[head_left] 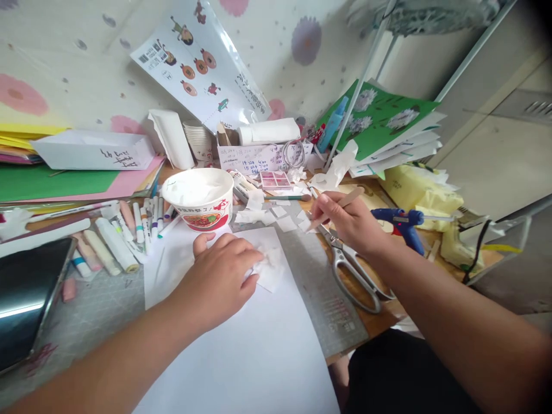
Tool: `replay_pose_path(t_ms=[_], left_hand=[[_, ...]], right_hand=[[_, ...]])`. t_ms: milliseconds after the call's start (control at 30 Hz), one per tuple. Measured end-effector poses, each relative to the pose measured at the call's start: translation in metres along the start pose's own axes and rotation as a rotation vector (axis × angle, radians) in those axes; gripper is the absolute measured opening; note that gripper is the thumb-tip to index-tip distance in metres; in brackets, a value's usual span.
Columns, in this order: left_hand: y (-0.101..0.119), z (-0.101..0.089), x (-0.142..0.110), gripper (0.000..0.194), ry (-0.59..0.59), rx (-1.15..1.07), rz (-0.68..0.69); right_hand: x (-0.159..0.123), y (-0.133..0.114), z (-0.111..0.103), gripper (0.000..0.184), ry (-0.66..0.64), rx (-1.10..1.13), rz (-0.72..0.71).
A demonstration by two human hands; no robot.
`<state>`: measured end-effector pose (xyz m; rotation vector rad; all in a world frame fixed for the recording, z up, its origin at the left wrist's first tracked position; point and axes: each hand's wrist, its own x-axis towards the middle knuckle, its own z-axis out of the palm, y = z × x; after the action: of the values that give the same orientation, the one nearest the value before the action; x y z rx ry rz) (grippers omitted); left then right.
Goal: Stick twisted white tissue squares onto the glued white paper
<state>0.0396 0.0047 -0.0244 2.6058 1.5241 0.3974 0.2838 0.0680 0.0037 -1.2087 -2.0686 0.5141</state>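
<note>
Floral wall (267,52) behind cluttered bench (375,326) | right hand (342,221) — grip pinching stick (351,197), near scissors (335,241), toward right edge | left hand (222,273) over tissue (272,265) — grip hidden, can't tell | sheet (241,356) reaching front edge; bowl (196,208) toward back edge

- Left hand (224,279): palm down, fingers bent.
- Right hand (347,221): thumb and fingers pinched together.
- Left forearm (138,339) and right forearm (448,293): bare, slanting inward.

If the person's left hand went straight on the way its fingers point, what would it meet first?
Most likely the crumpled white paper right beside the fingertips of the left hand; whether they already touch it is hard to tell.
</note>
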Motion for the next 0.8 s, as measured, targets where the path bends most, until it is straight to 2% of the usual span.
replay_pose_path(t_ms=[100,233,367,600,800], left_hand=[[-0.002,0.001,0.000,0.025,-0.004,-0.038,-0.032],[-0.004,0.003,0.000,0.027,-0.010,-0.074,-0.050],[-0.003,0.002,-0.001,0.027,-0.032,-0.067,-0.056],[-0.005,0.003,0.000,0.026,-0.024,-0.071,-0.051],[-0.003,0.001,0.000,0.027,-0.029,-0.064,-0.042]], right_hand=[[0.008,0.014,-0.007,0.041,-0.081,-0.298,-0.014],[0.014,0.026,0.005,0.018,-0.274,-0.428,-0.074],[0.020,0.024,0.024,0.027,-0.391,-0.513,-0.129],[0.030,0.011,0.045,0.020,-0.382,-0.655,-0.099],[0.033,0.017,0.040,0.020,-0.347,-0.648,-0.065]])
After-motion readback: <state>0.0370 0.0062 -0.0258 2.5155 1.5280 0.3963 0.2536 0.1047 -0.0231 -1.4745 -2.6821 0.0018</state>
